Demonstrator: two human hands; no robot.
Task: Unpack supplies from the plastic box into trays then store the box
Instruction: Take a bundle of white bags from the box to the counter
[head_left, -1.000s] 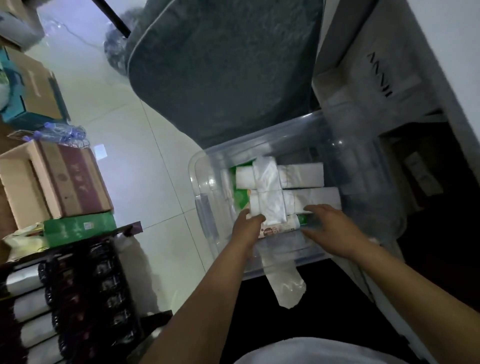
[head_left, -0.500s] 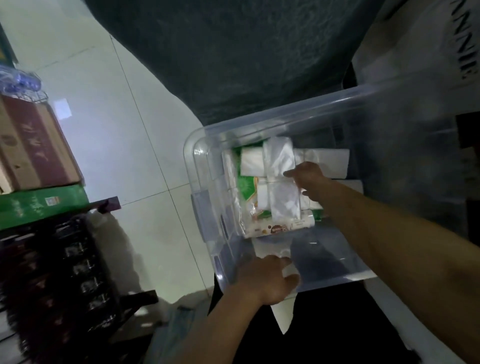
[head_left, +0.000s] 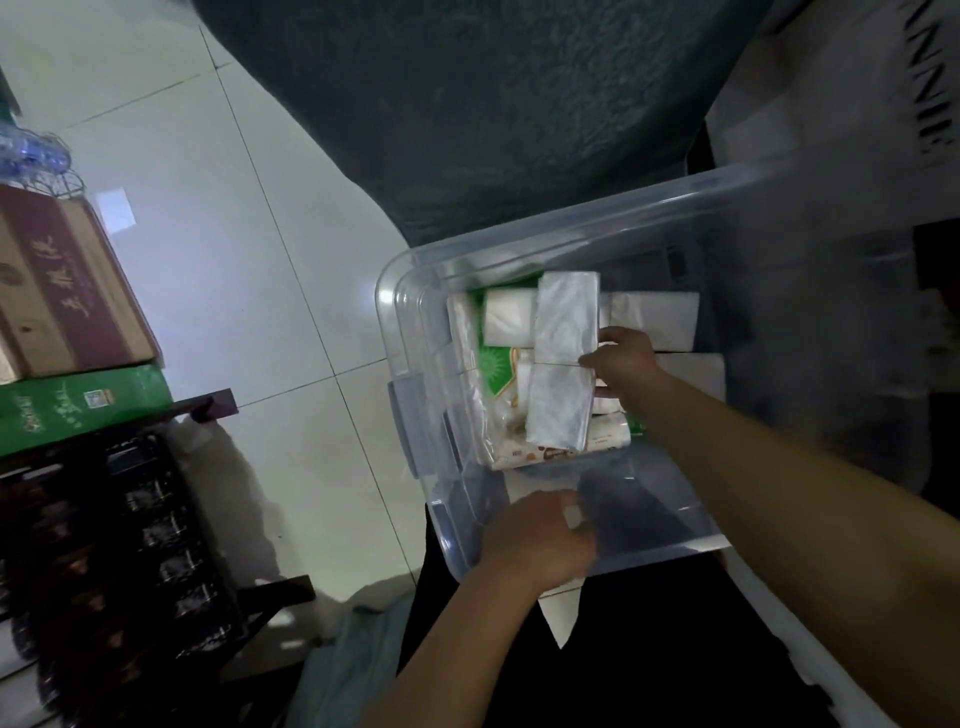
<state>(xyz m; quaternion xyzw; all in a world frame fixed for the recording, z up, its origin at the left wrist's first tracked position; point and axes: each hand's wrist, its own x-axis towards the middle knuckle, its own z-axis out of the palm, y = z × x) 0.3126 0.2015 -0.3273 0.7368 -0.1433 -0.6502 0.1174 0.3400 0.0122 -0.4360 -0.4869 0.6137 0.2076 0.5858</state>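
A clear plastic box (head_left: 410, 322) is in front of me, tilted toward me. Inside lie white tissue packs (head_left: 649, 317) in a green-printed wrapper (head_left: 498, 364), with a folded stack of clear plastic bags (head_left: 563, 364) on top. My right hand (head_left: 623, 358) reaches into the box and pinches the right edge of the plastic bags. My left hand (head_left: 540, 545) grips the near wall of the box, fingers curled over the rim. A white pointed flap (head_left: 561, 618) hangs below the box.
A dark grey cushion (head_left: 493, 104) lies behind the box. At the left stand a brown carton (head_left: 62, 291) on a green box (head_left: 78, 405), and a dark rack (head_left: 104, 561). White tiled floor (head_left: 234, 260) lies between them. A pale bag (head_left: 841, 93) sits at the upper right.
My left hand left the packs and took hold of the box's near wall. My right hand moved deeper in, onto the plastic bags. The view came closer to the box.
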